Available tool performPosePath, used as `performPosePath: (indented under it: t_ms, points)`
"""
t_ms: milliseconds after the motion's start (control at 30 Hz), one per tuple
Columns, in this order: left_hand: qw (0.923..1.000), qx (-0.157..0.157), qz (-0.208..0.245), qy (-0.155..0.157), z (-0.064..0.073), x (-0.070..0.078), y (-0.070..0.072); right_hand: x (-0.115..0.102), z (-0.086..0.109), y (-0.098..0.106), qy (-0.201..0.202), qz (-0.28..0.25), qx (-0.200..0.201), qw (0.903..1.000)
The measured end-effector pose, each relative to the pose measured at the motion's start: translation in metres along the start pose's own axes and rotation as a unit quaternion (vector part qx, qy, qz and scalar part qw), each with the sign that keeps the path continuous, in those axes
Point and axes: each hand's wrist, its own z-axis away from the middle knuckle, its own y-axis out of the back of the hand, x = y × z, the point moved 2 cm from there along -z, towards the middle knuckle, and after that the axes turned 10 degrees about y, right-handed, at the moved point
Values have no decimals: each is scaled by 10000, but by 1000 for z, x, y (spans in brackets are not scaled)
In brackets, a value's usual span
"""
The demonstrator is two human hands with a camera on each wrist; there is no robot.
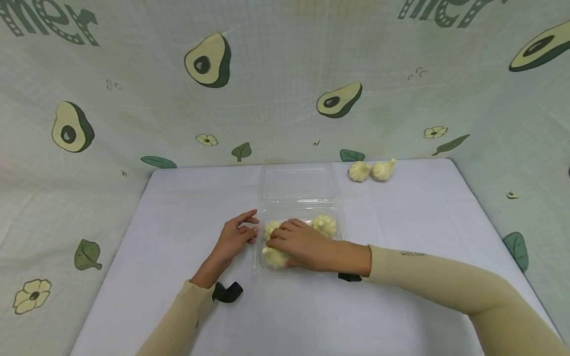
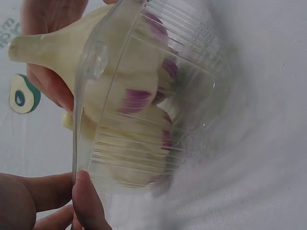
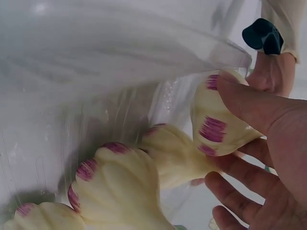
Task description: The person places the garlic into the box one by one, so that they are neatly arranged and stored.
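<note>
Right hand [image 1: 307,245] hides part of 2 garlic bulbs [image 1: 273,257]; sleeve lettering [image 1: 413,253] too small to read.

Your container [image 2: 196,91]: clear plastic, glossy, ribbed sides. Lid [image 1: 297,184]: thin, clear, shiny plastic. Garlic bulbs [image 3: 117,187] you see: smooth, soft low sheen. Table covering [image 1: 356,316]: matt, cloth-like. Backdrop [image 1: 276,59] facing you: matt, creased cloth. Your sleeves [image 1: 414,269]: smooth matt fabric.
</note>
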Motion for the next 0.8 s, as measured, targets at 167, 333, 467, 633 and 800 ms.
performPosePath:
  t_ms: [167,333,467,633,800]
  points:
    - [10000,33,3,61,0,-1,0,2,-5,-5,17,131,-211,9997]
    - [10000,8,33,51,0,-1,0,3,-8,-6,145,272,-279,9991]
    - [10000,-19,18,31,-1,-1,0,3,-10,-4,284,318,-362,9984]
    - [10000,3,7,8,-1,-1,0,3,-15,-3,424,363,-472,9973]
    - [10000,29,-7,10,0,-2,-1,4,-18,-7,491,363,-413,9973]
